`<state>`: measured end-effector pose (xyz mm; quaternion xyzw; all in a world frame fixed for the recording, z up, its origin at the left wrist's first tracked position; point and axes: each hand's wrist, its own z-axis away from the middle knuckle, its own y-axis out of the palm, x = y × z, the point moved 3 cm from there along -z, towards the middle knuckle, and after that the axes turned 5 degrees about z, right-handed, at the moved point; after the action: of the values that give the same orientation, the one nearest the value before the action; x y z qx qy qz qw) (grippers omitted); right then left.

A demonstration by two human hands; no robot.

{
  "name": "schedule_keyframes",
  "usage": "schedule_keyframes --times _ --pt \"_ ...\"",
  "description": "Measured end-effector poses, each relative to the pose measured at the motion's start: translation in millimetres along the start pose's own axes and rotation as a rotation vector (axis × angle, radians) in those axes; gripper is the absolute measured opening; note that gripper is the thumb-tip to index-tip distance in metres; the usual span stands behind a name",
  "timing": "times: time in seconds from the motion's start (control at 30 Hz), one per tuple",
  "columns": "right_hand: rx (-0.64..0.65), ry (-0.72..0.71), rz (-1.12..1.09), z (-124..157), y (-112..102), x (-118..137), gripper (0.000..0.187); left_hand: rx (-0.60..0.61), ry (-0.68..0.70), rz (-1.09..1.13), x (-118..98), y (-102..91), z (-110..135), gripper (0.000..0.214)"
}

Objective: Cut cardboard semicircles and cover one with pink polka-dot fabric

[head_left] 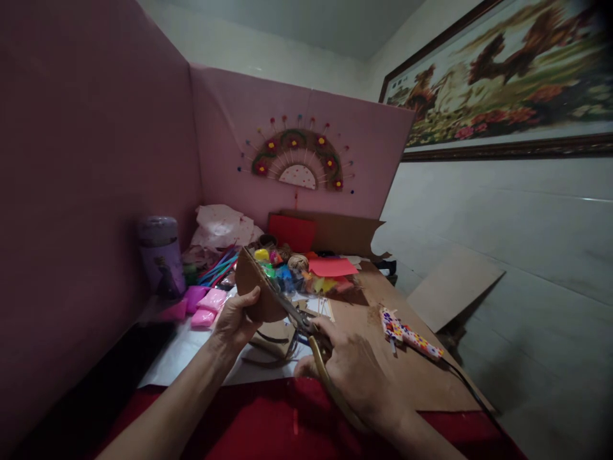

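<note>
right hand (354, 374) nearest, clenched round the handles of the scissors (299, 319). the scissors' long axis runs from that hand up and left, and the blades meet the right edge of the cardboard piece (253, 287). blade gap too dark to tell. left hand (235, 321) grasps the cardboard piece from lower left, thumb on its near face, holding it tilted above the table (412, 383). curled offcuts (271, 348) lie beneath. patterned glue gun (409, 337) to the right, apart. farther: pink packets (205, 306), red paper (330, 266), fan ornament (299, 160).
</note>
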<state>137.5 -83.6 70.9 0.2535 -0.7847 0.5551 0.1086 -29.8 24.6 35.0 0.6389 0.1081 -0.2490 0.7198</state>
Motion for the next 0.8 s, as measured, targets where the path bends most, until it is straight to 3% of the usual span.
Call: schedule_keyframes --times 0.33,0.67,0.8 --pt "-0.039 -0.005 0.088 5.6 7.7 -2.2 0.026 -0.003 0.005 -0.035 2.8 -1.7 -0.4 0.019" --pt "-0.025 0.019 -0.136 0.1 11.9 -6.4 0.023 -0.019 -0.03 -0.034 4.1 -2.5 1.9 0.017" --pt "0.015 0.03 -0.109 -1.4 9.3 -3.9 0.024 0.041 -0.057 -0.043 4.4 -1.2 3.2 0.017"
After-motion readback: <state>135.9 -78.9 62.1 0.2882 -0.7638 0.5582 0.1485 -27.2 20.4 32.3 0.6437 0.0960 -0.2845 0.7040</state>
